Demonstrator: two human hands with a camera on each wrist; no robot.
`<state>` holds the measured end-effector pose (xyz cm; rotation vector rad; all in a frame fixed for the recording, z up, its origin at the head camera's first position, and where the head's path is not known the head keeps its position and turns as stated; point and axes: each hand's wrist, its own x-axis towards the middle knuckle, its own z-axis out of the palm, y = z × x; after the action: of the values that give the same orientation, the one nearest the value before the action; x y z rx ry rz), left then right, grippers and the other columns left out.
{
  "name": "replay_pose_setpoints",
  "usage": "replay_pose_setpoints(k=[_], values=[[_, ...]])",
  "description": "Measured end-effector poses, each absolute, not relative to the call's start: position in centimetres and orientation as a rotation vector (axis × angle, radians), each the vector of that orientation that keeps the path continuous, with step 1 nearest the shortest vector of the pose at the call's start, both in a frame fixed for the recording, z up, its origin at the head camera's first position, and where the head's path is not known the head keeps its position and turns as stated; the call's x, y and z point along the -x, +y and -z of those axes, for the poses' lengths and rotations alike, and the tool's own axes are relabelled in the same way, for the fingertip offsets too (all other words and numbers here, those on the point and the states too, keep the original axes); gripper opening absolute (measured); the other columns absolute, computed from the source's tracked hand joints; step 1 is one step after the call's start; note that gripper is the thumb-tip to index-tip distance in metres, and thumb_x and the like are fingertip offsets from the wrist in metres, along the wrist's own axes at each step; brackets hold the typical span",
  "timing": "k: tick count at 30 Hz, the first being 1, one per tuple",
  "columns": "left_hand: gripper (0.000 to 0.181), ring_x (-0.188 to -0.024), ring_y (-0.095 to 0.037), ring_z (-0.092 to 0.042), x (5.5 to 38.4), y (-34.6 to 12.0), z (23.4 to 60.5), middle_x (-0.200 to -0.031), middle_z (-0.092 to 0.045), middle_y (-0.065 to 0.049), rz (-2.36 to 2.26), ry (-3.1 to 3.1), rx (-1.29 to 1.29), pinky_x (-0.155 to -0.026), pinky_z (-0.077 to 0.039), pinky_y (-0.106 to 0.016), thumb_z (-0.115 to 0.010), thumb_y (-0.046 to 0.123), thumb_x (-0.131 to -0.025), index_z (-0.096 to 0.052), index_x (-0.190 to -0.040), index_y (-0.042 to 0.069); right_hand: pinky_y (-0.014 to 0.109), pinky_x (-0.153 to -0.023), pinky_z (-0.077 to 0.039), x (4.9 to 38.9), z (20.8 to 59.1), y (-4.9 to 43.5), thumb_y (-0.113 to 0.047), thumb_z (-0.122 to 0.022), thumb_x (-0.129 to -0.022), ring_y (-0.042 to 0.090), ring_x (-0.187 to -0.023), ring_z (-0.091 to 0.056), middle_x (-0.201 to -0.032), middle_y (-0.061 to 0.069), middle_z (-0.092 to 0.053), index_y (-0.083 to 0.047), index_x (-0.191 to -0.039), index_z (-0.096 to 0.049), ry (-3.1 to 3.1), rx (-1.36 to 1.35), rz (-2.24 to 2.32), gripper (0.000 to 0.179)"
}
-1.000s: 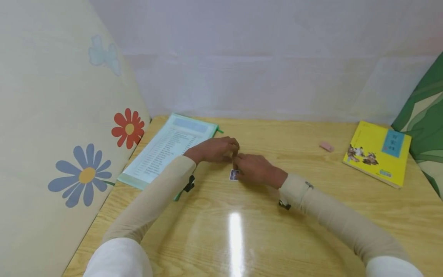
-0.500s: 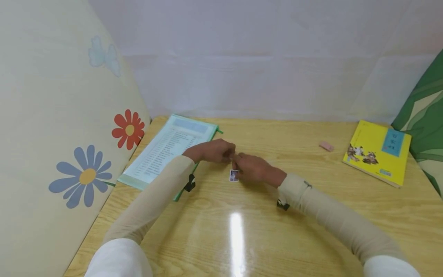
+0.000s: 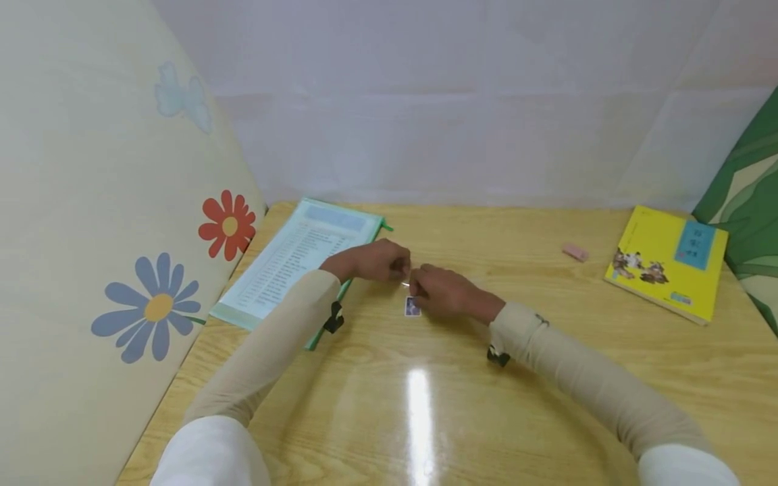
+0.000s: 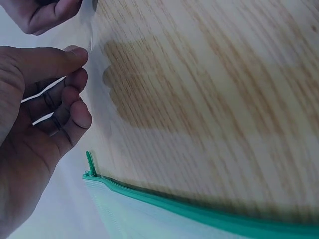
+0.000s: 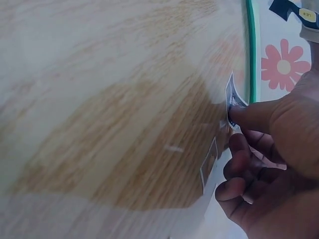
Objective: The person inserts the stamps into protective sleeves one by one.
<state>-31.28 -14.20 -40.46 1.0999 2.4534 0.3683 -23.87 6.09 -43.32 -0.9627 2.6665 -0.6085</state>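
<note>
In the head view both hands meet over the middle of the table. My right hand (image 3: 446, 290) pinches a small picture card (image 5: 231, 97) between thumb and fingers; it stands upright and bends slightly. Beneath that hand, a second small picture card (image 3: 412, 306) lies flat on the table. Just left of the right hand is my left hand (image 3: 379, 262), its fingers curled and its thumb tip (image 4: 77, 52) against the index finger. A thin pale edge (image 4: 91, 40) shows beside that thumb tip; whether the left fingers grip it cannot be made out.
A green-edged zip pouch (image 3: 292, 263) with a printed sheet lies to the left, partly behind the left wrist. On the right are a pink eraser-like block (image 3: 575, 252) and a yellow book (image 3: 668, 263). A pale wall covering (image 3: 462, 148) closes the table's back.
The hands have drawn slightly apart from where they touched, and a thin white edge now shows between them. The flat picture card stays put.
</note>
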Motion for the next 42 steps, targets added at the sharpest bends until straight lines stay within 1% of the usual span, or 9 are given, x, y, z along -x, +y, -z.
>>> replay_pose_setpoints(k=[6, 10, 15, 20, 24, 28, 34, 38, 42], values=[[0.01, -0.096, -0.014, -0.063, 31.3, -14.1, 40.1, -0.1, -0.067, 0.003, -0.371, 2.448, -1.084, -0.088, -0.052, -0.031, -0.063, 0.01, -0.099, -0.069, -0.106, 0.012, 0.028, -0.07, -0.048, 23.9, 43.3, 6.2, -0.023, -0.065, -0.1, 0.013, -0.085, -0.052, -0.098, -0.003, -0.054, -0.018, -0.101, -0.062, 2.666, 0.972, 0.636, 0.005], [0.011, -0.095, -0.015, -0.063, 31.2, -14.1, 39.8, -0.1, -0.067, 0.002, -0.36, 2.457, -1.08, -0.088, -0.052, -0.032, -0.062, 0.008, -0.098, -0.069, -0.106, 0.011, 0.028, -0.076, -0.048, 24.3, 43.1, 6.4, -0.019, -0.064, -0.099, 0.013, -0.088, -0.052, -0.096, -0.003, -0.056, -0.019, -0.096, -0.066, 2.712, 0.988, 0.687, 0.003], [0.012, -0.094, -0.015, -0.063, 31.3, -14.1, 39.8, -0.1, -0.067, 0.001, -0.343, 2.462, -1.073, -0.087, -0.053, -0.032, -0.061, 0.008, -0.099, -0.069, -0.107, 0.009, 0.03, -0.082, -0.047, 24.7, 42.9, 6.6, -0.022, -0.065, -0.1, 0.015, -0.093, -0.051, -0.101, -0.001, -0.056, -0.016, -0.1, -0.068, 2.747, 0.923, 0.813, 0.007], [0.014, -0.098, -0.016, -0.063, 31.2, -14.0, 39.8, -0.104, -0.067, 0.0, -0.322, 2.456, -1.071, -0.089, -0.052, -0.033, -0.059, 0.009, -0.1, -0.069, -0.11, 0.009, 0.032, -0.077, -0.049, 24.7, 42.6, 6.7, -0.02, -0.06, -0.102, 0.016, -0.091, -0.052, -0.103, 0.0, -0.055, -0.014, -0.104, -0.067, 2.738, 0.844, 0.915, 0.01], [0.015, -0.099, -0.016, -0.063, 31.1, -13.9, 39.7, -0.105, -0.067, 0.0, -0.307, 2.455, -1.084, -0.089, -0.053, -0.035, -0.058, 0.01, -0.101, -0.069, -0.112, 0.008, 0.031, -0.075, -0.05, 24.7, 42.5, 6.7, -0.017, -0.062, -0.101, 0.014, -0.089, -0.055, -0.1, -0.002, -0.058, -0.014, -0.103, -0.067, 2.748, 0.837, 0.973, 0.006], [0.014, -0.092, -0.014, -0.062, 31.0, -13.6, 39.5, -0.101, -0.067, 0.001, -0.291, 2.46, -1.092, -0.084, -0.053, -0.033, -0.057, 0.013, -0.103, -0.068, -0.111, 0.01, 0.03, -0.071, -0.051, 24.7, 42.4, 6.7, -0.017, -0.067, -0.099, 0.012, -0.086, -0.058, -0.097, -0.004, -0.061, -0.014, -0.1, -0.065, 2.747, 0.791, 1.048, 0.004], [0.015, -0.087, -0.016, -0.061, 30.8, -13.5, 39.1, -0.099, -0.066, -0.002, -0.305, 2.47, -1.135, -0.08, -0.053, -0.034, -0.056, 0.012, -0.102, -0.068, -0.11, 0.007, 0.03, -0.064, -0.051, 24.4, 42.1, 6.7, -0.015, -0.065, -0.099, 0.014, -0.078, -0.059, -0.095, -0.004, -0.061, -0.015, -0.101, -0.062, 2.737, 0.75, 1.105, 0.004], [0.016, -0.088, -0.016, -0.061, 30.8, -13.6, 38.9, -0.1, -0.065, -0.003, -0.326, 2.475, -1.17, -0.08, -0.053, -0.035, -0.055, 0.012, -0.103, -0.068, -0.111, 0.007, 0.03, -0.064, -0.052, 24.4, 42.0, 7.0, -0.016, -0.063, -0.1, 0.013, -0.079, -0.059, -0.096, -0.004, -0.061, -0.016, -0.101, -0.061, 2.747, 0.747, 1.109, 0.002], [0.016, -0.084, -0.016, -0.059, 30.8, -13.9, 38.6, -0.098, -0.064, -0.004, -0.369, 2.478, -1.17, -0.078, -0.052, -0.035, -0.053, 0.011, -0.103, -0.067, -0.109, 0.007, 0.03, -0.066, -0.051, 24.5, 41.9, 7.4, -0.016, -0.061, -0.1, 0.013, -0.08, -0.059, -0.096, -0.003, -0.061, -0.015, -0.102, -0.06, 2.763, 0.772, 1.102, 0.002]])
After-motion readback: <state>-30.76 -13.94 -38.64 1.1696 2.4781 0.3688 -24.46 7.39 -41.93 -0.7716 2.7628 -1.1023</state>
